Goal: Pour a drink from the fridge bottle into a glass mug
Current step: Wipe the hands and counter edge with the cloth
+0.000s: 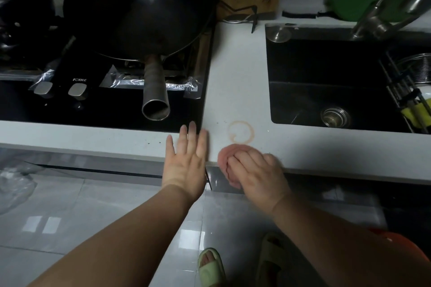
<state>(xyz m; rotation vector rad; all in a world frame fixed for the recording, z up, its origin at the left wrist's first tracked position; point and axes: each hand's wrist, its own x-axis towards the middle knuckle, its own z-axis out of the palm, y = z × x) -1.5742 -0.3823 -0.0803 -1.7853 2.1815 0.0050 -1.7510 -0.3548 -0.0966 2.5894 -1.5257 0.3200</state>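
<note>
Left hand: fingers straight and together, palm down, grip holding nothing, lying over the front edge of the white stone desk just beside the corner of the black glass hob. Right hand: motion-blurred, fingers curled, grip closed round a bunched pink cloth at the desk's front edge, just right of the left hand. A brownish ring-shaped stain marks the desk just beyond the cloth, apart from it. A large black wok sits on the hob, its tubular metal handle pointing toward the person. To the right, a black sunken sink with a steel tap above it. The fridge bottle and glass mug are out of view.
</note>
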